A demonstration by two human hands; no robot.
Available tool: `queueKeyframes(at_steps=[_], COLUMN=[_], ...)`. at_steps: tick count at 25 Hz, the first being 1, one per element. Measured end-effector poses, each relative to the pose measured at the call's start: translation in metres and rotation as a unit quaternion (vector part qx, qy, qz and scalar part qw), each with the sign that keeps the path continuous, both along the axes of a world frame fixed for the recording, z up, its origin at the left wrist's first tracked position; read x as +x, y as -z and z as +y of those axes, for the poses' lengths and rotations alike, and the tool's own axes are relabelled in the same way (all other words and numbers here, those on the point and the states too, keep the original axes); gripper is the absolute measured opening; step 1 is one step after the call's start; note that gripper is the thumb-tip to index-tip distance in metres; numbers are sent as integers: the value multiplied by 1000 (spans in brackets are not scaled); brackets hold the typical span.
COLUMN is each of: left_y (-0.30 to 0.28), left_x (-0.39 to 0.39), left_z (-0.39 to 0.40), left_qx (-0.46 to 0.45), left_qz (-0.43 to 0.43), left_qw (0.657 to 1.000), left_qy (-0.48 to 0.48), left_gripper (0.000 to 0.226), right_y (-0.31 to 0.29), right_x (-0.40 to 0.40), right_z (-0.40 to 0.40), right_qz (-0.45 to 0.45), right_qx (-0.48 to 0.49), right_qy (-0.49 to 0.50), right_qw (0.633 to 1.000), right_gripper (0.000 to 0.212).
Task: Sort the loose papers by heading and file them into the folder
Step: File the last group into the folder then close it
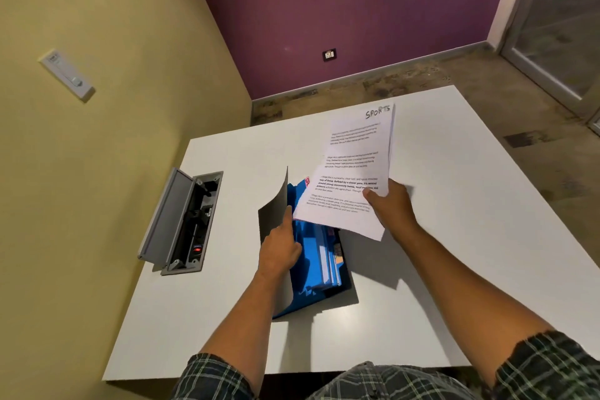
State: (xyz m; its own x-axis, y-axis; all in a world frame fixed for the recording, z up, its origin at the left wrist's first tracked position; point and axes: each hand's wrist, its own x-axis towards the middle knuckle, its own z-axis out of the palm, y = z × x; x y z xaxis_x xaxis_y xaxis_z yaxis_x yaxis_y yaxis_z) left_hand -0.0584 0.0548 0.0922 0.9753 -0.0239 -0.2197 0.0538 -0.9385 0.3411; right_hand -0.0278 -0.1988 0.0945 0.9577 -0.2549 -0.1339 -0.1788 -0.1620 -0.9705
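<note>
White table [454, 172]; papers [354, 172] perhaps hide folder [321, 256] tabs.

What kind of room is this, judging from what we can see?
Probably a small office or meeting room. The white table has a built-in power box with its lid open, and there is a wall socket on the purple wall and a glass door on the right.

White printed sheets headed in black handwriting [354, 169] above a bright blue expanding folder with a dark grey cover [319, 265] on a plain white tabletop [454, 237], between green-and-white plaid sleeves [548, 367], mustard-yellow wall [113, 26] and purple wall [341, 10].
</note>
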Motion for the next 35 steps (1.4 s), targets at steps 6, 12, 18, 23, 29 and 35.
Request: queueKeyframes(at_steps=[6,12,18,23,29,35], left_y=[2,3,5,8,5,0], left_x=[0,1,-1,-6,-8,-10], left_z=[1,-2,-3,-5,-3,1], left_qx=[-135,-157,-141,-148,-162,-186], left_qz=[28,45,39,41,31,3], left_qw=[989,985,989,988,985,980], left_qy=[-54,-50,-30,-30,-47,-65], left_gripper=[74,68,66,61,55,59], right_y=[-16,-15,-9,0,10,21], right_x=[-7,-14,-14,-5,6,4], right_z=[29,39,44,57,68,86], right_qz=[47,135,132,85,65,67], right_qx=[-230,-236,-184,-212,-204,-226], right_qy=[-125,-215,-219,-205,-194,-236], right_qw=[964,938,949,952,957,943], right_gripper=[15,14,24,35,40,36])
